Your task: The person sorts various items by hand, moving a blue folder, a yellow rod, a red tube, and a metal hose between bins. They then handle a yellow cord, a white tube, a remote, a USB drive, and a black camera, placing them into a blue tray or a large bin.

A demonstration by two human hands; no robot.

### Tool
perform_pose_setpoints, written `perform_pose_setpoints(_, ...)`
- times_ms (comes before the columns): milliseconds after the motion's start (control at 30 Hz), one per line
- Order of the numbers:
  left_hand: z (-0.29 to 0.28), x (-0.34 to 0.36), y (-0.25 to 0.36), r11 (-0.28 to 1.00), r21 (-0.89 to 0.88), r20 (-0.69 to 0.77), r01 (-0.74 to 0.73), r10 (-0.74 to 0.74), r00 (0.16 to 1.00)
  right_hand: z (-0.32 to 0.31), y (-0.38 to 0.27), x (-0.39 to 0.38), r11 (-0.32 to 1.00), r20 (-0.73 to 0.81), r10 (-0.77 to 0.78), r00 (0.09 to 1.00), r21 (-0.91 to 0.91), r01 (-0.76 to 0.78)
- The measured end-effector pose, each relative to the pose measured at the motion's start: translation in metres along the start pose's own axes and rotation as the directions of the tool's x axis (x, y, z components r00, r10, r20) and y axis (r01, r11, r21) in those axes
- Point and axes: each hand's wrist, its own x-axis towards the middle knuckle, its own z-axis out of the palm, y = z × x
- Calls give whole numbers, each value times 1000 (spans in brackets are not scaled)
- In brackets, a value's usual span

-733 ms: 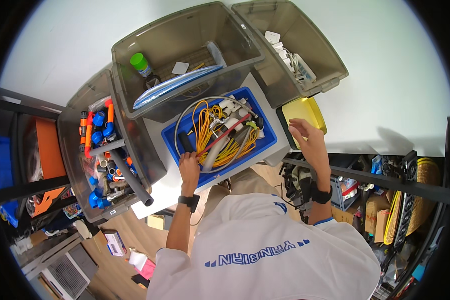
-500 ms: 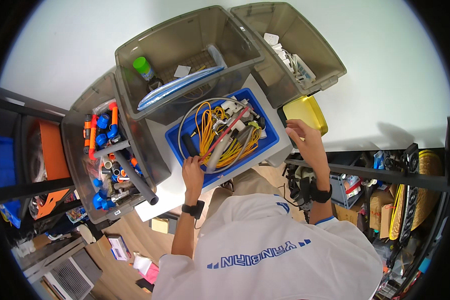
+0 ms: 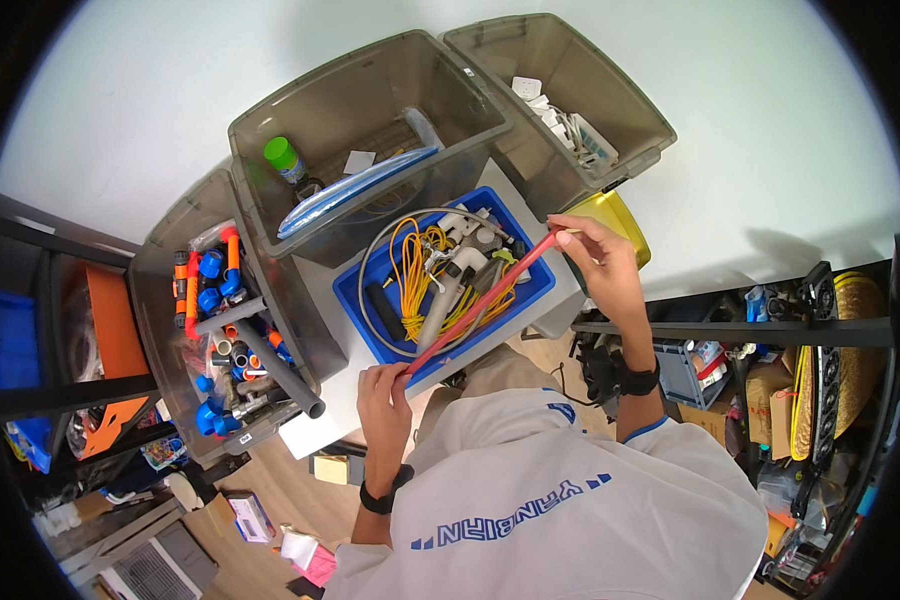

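Observation:
A thin red tube (image 3: 480,304) stretches slantwise above the blue bin (image 3: 544,283), with one end in each hand. My left hand (image 3: 384,402) pinches its lower end at the bin's near left corner. At the right rim, my right hand (image 3: 602,258) grips the upper end between thumb and fingers. Beneath the tube, the bin holds a coiled orange-yellow cable (image 3: 406,272), a grey flexible hose (image 3: 368,300) curving along the side, a pale pipe (image 3: 440,312) and several white and grey fittings, partly covered by one another.
A grey translucent tub (image 3: 305,375) of pipes and fittings stands left. Behind the bin are a tub (image 3: 370,75) with a green-capped can (image 3: 282,155) and a tub (image 3: 630,110) with white plugs and cords. A yellow container (image 3: 625,222) sits right; shelves flank both sides.
The red tube has been lifted off the bin's contents. My right hand has closed on its upper end, while my left hand has drawn its lower end slightly nearer to me.

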Motion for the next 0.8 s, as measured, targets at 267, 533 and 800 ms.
perform_pose_setpoints(267, -35, 10, 36, 999, 20, -167, -50, 52, 985, -14, 4, -3, 963, -72, 40, 997, 269, -19)
perform_pose_setpoints(533, -46, 46, 39, 992, -28, -423, -126, 102, 900, -23, 15, 24, 821, -162, 124, 979, 571, -10)
perform_pose_setpoints(800, -36, 102, 18, 992, -47, -397, -120, 91, 913, 3, 23, 113, 772, -220, 107, 970, 633, 59)
